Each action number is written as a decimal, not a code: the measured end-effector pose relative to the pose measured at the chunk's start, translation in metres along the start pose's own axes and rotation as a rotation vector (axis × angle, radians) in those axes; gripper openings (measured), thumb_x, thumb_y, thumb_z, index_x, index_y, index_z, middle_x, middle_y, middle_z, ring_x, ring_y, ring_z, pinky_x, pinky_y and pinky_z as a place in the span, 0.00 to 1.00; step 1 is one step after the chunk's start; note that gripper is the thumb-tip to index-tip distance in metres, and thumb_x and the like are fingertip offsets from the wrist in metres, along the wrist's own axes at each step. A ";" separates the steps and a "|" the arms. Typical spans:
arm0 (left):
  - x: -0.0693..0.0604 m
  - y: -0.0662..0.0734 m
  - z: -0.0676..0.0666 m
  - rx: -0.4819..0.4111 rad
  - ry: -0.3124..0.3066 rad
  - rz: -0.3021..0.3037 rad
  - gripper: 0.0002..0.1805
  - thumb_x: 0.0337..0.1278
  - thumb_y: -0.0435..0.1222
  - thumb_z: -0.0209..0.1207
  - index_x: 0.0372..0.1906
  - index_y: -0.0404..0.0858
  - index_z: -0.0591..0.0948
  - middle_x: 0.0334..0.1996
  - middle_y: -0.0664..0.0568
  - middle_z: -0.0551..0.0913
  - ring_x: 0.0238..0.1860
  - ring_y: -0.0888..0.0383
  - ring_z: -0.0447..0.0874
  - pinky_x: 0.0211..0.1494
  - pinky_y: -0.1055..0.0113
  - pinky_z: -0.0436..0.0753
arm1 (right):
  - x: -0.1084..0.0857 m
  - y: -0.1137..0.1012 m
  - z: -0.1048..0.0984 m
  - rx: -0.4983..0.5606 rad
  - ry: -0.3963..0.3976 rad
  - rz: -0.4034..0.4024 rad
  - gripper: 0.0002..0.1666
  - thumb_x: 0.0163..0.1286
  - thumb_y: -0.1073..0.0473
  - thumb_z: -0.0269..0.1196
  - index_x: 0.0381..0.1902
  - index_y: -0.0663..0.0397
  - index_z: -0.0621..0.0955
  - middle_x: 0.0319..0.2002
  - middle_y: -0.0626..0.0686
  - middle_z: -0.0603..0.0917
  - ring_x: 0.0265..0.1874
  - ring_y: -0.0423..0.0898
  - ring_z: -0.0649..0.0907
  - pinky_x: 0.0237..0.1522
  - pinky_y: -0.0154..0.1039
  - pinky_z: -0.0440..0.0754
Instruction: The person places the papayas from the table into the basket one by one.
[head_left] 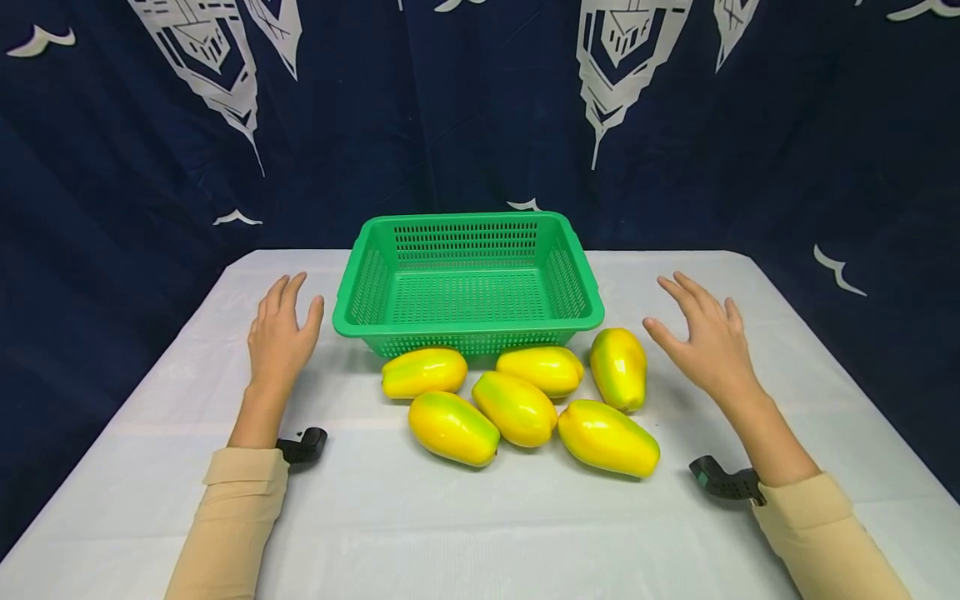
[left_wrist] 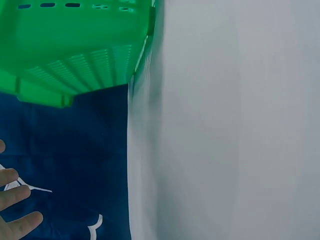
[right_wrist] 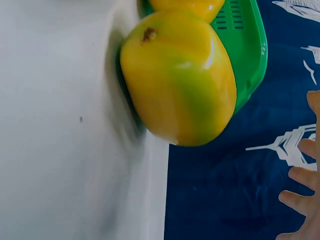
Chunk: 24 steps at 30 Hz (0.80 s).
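Several yellow-green fruits lie in front of a green basket [head_left: 465, 327], whose inside holds nothing. One fruit [head_left: 618, 369] stands nearest the right hand, at the basket's front right corner; in the right wrist view a fruit [right_wrist: 177, 80] looms large before the basket. The left hand [head_left: 281, 337], fingers spread, is left of the basket without touching it. On the other side, the right hand [head_left: 705, 337] has its fingers apart and holds nothing. Fingertips of the left hand [left_wrist: 15, 200] show at the left wrist view's edge.
A white cloth covers the table [head_left: 420, 542]. Behind it hangs a dark blue curtain [head_left: 420, 108] with white patterns. A black wrist device [head_left: 302, 447] is on the left wrist and another [head_left: 726, 481] on the right.
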<state>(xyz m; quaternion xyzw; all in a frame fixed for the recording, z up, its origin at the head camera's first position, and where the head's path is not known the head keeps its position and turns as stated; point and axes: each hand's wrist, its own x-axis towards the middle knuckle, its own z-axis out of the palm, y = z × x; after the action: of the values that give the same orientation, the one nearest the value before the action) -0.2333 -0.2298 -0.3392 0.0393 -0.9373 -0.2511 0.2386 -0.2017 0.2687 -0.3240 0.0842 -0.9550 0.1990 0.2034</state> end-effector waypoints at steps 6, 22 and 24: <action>0.002 0.005 0.000 -0.042 0.038 -0.004 0.28 0.63 0.52 0.41 0.66 0.48 0.62 0.67 0.45 0.59 0.66 0.44 0.57 0.58 0.39 0.61 | -0.006 -0.007 0.000 0.028 0.054 -0.024 0.35 0.65 0.42 0.52 0.67 0.47 0.62 0.67 0.59 0.61 0.65 0.60 0.61 0.65 0.65 0.41; -0.007 0.016 0.019 -0.225 0.056 -0.003 0.27 0.63 0.51 0.43 0.65 0.48 0.64 0.66 0.47 0.62 0.66 0.45 0.59 0.55 0.38 0.65 | -0.031 -0.018 0.005 0.092 0.127 -0.085 0.30 0.63 0.48 0.56 0.62 0.51 0.69 0.61 0.60 0.69 0.60 0.60 0.67 0.64 0.62 0.52; -0.008 0.017 0.022 -0.262 0.064 -0.010 0.26 0.63 0.51 0.44 0.65 0.48 0.64 0.66 0.47 0.62 0.65 0.45 0.60 0.55 0.37 0.64 | -0.034 -0.019 0.007 0.101 0.134 -0.101 0.30 0.62 0.49 0.57 0.61 0.51 0.69 0.60 0.60 0.70 0.59 0.60 0.67 0.63 0.62 0.53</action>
<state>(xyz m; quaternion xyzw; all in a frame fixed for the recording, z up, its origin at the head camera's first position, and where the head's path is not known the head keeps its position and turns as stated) -0.2362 -0.2032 -0.3510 0.0205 -0.8881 -0.3713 0.2704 -0.1688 0.2511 -0.3376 0.1289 -0.9225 0.2416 0.2719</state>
